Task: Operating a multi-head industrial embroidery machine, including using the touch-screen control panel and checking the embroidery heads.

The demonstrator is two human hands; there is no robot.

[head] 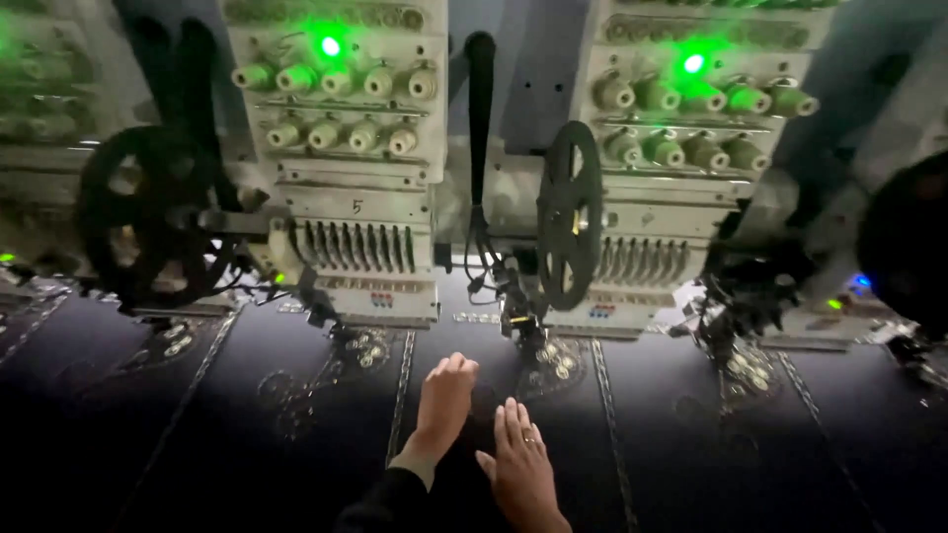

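A single head-worn camera looks forward and steeply down from close range across the dark fabric (247, 434) to the row of embroidery machine heads (341, 148) facing it, with both hands low in centre frame; no second view exists.

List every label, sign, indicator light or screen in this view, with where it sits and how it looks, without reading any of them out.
No screens or packages.
Handwritten mark: dark, on the left head's pale plate.
Small sticker: red and blue, low on that head.
Matching sticker: low on the right head.
Green lamp: round, glowing, top of left head.
Second green lamp: top of right head.
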